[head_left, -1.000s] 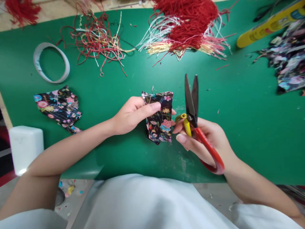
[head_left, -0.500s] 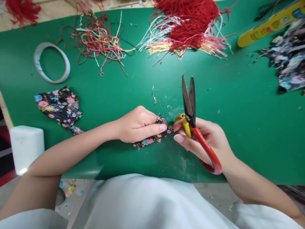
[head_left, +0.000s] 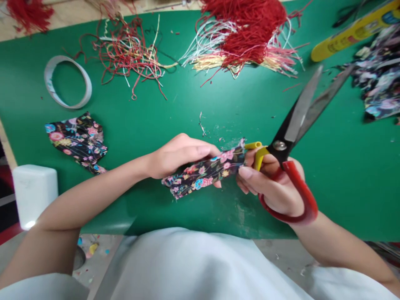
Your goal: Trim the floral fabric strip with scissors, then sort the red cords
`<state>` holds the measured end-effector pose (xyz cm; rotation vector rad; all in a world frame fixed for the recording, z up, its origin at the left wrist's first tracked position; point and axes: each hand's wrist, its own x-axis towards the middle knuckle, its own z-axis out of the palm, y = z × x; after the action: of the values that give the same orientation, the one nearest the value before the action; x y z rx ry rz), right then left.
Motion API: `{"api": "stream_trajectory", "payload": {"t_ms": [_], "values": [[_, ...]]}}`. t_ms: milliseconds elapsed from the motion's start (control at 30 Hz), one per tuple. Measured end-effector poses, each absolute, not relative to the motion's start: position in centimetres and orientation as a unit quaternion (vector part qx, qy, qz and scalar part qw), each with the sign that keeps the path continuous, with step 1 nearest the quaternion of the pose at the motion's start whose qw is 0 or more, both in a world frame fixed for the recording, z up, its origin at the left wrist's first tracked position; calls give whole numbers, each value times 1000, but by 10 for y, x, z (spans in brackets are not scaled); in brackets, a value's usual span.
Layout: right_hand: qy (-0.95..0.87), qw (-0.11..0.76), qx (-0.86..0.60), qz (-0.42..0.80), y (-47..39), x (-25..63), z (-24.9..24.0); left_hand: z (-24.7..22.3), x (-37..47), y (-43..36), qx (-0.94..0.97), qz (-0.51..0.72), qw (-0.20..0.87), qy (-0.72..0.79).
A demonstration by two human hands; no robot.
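Note:
A dark floral fabric strip [head_left: 204, 171] stretches between my two hands, low over the green table. My left hand [head_left: 184, 156] grips it from behind, thumb along its upper edge, with the strip's left end hanging free. The fingertips of my right hand [head_left: 268, 179] pinch its right end. That same hand also carries scissors [head_left: 286, 141] with red and yellow handles. Their blades are parted and point up and to the right, away from the strip. A second floral fabric piece [head_left: 78, 139] lies on the table left of my left forearm.
On the green table [head_left: 343, 175] lie tangled cords [head_left: 134, 54], a red cord bundle [head_left: 250, 33] and a white ring [head_left: 48, 81]. A yellow tube [head_left: 350, 35] and a heap of fabric scraps [head_left: 381, 83] are at the right. A white block-shaped object [head_left: 36, 191] stands at the left edge.
The fabric strip is spread out wider and now pulled between both hands. My right hand has turned, swinging the scissors' blades from upright toward the right.

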<state>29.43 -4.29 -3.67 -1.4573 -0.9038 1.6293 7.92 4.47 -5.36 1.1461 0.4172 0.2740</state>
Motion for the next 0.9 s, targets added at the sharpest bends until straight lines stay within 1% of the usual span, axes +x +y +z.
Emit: {"api": "stream_trajectory", "payload": {"t_ms": [67, 167, 267, 367, 467, 567, 700, 800, 900], "values": [[-337, 374, -566, 653, -41, 296, -38, -53, 79, 45, 485, 118, 839, 217], [-334, 369, -557, 665, -40, 298, -39, -58, 81, 42, 532, 113, 811, 216], [-325, 370, -562, 664, -42, 297, -41, -69, 84, 34, 671, 133, 699, 208], [-328, 373, -581, 645, -46, 295, -42, -79, 88, 24, 776, 205, 560, 205], [-357, 384, -589, 615, -47, 292, -41, -77, 91, 16, 806, 235, 501, 207], [-386, 388, -583, 601, -45, 291, -38, -65, 92, 15, 784, 239, 534, 207], [-407, 369, -537, 640, -44, 295, -40, -52, 90, 18, 725, 221, 599, 260], [-396, 387, -480, 680, -49, 300, -44, -55, 88, 18, 685, 218, 646, 256], [-393, 366, -451, 713, -54, 303, -48, -64, 86, 16, 612, 264, 706, 240]]}}
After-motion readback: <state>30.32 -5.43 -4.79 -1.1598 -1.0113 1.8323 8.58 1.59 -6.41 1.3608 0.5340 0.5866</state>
